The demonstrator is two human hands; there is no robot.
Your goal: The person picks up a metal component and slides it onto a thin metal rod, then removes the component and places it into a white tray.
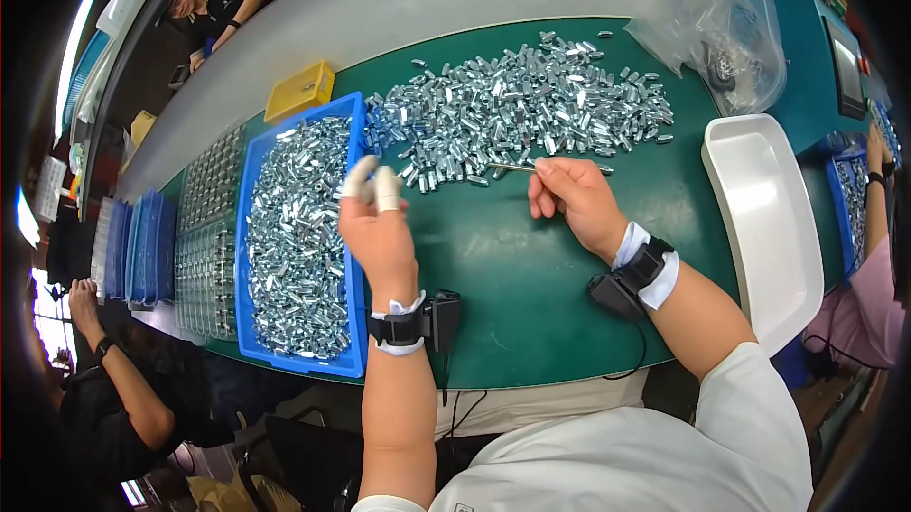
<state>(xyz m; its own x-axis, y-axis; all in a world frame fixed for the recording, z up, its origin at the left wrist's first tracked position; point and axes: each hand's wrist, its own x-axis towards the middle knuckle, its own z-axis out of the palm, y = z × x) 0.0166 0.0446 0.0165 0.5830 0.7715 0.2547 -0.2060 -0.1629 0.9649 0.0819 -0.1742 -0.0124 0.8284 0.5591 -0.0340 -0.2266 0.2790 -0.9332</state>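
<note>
My left hand hovers over the right edge of a blue tray filled with small silver metal sleeves. White cots cover two of its fingertips, which are pinched together; whether a part sits between them I cannot tell. My right hand rests on the green mat and grips a thin metal rod that points left toward a loose pile of the same silver parts. Both wrists carry black strapped devices.
An empty white tray lies at the right, a crumpled clear plastic bag behind it. A yellow box and gridded racks of parts stand left of the blue tray. Other people work at the left, right and far side.
</note>
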